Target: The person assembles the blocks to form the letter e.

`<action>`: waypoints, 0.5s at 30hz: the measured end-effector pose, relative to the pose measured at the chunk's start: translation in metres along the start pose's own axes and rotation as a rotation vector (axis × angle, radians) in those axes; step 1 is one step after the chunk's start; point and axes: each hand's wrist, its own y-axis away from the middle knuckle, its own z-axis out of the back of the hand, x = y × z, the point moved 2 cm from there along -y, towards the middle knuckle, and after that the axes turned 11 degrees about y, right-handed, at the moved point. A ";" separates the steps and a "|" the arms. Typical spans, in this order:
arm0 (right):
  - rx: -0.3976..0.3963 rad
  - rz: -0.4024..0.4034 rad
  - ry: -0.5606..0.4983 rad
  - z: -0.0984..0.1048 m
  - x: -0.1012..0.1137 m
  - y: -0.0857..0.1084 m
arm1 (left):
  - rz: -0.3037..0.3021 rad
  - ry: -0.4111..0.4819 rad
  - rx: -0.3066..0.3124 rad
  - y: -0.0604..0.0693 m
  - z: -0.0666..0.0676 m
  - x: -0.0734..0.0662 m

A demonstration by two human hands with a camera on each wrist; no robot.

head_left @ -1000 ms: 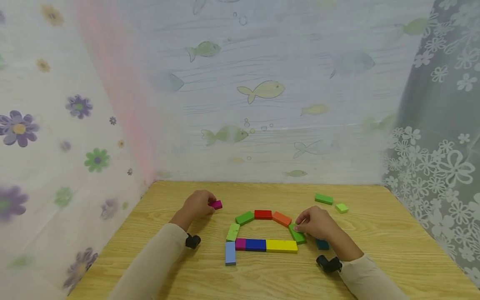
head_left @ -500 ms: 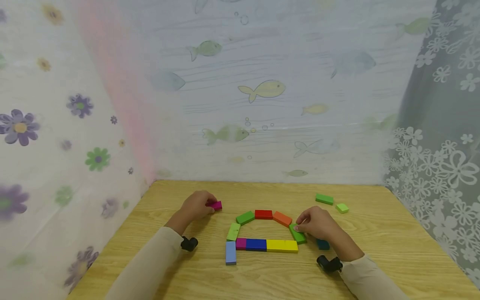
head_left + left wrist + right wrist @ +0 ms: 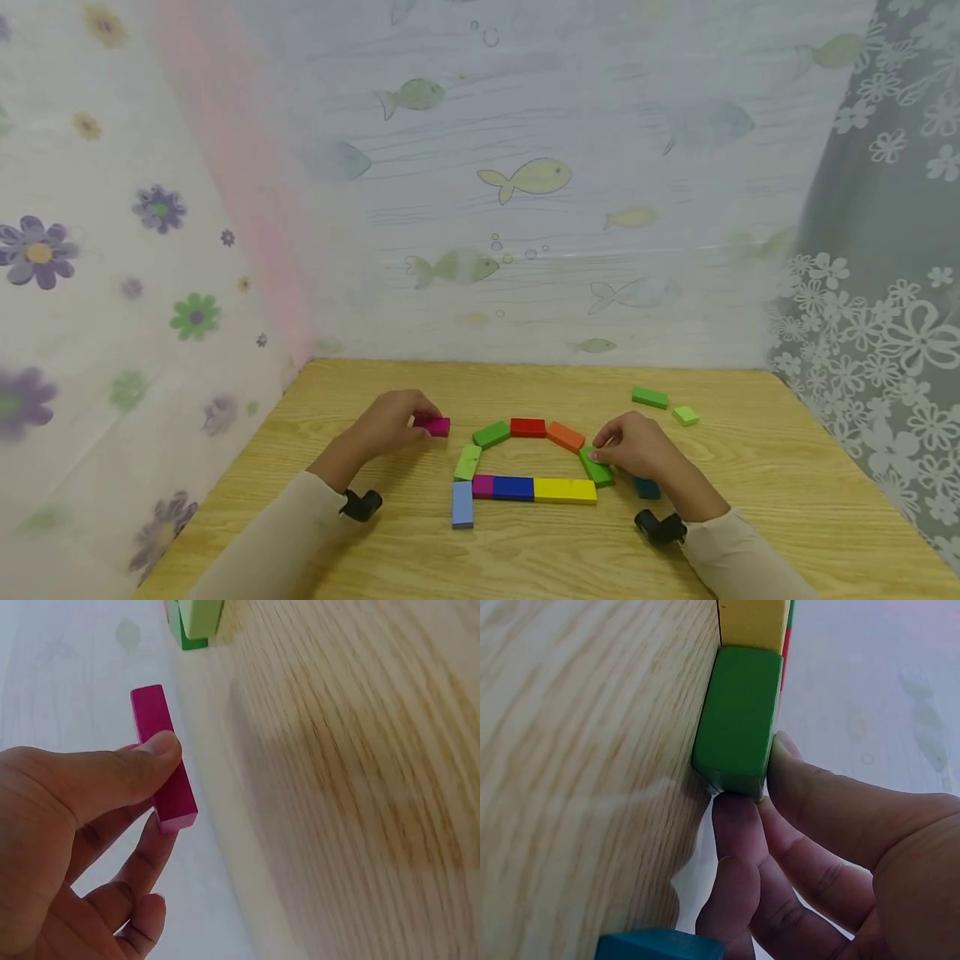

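My left hand pinches a magenta block between thumb and fingers, just above the table in the left wrist view. Thumb and fingers of my right hand grip a green block, whose end touches the yellow block. That green block ends an arch with an orange block, a red block, another green block and a lime block. Across its base run the yellow, a dark blue and a short magenta piece. A light blue block stands at lower left.
A teal block lies beside my right wrist, partly hidden. Farther back on the right are a loose green block and a small lime block. A fish-print sheet hangs behind the wooden table.
My left hand has come slightly nearer and to the right with the magenta block, which has turned sideways. My right hand stays on the green block.
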 end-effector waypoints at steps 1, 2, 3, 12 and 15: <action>0.000 -0.001 0.000 0.000 0.000 0.000 | -0.034 0.003 0.009 0.002 0.001 -0.004; 0.000 -0.001 0.001 0.000 0.000 0.000 | -0.062 0.006 0.020 0.005 0.002 -0.007; 0.000 -0.002 0.002 0.000 0.000 0.000 | -0.093 0.009 0.030 0.007 0.003 -0.011; 0.005 0.000 0.003 0.001 0.000 0.001 | -0.220 0.016 0.139 0.023 0.003 -0.042; 0.006 -0.002 0.004 0.001 0.000 0.001 | -0.258 0.000 0.157 0.029 0.003 -0.054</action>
